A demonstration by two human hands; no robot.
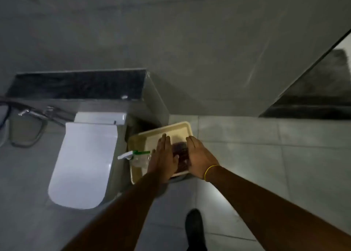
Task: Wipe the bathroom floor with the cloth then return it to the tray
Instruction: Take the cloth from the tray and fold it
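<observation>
A cream tray [176, 129] sits on the floor beside the toilet. A dark reddish cloth [181, 156] lies folded in the tray's right half. My left hand [164, 156] is flat with fingers straight, along the cloth's left edge. My right hand [198, 156] is flat along its right edge, a yellow band on the wrist. Both hands flank the cloth; whether they press on it I cannot tell. The cloth's near end is hidden by my hands.
A spray bottle [135, 156] with a white and green head lies in the tray's left part. A white toilet [85, 161] stands to the left, a hose and tap beyond it. My dark shoe [194, 226] is on the pale tiled floor [266, 165]. Glass partition at right.
</observation>
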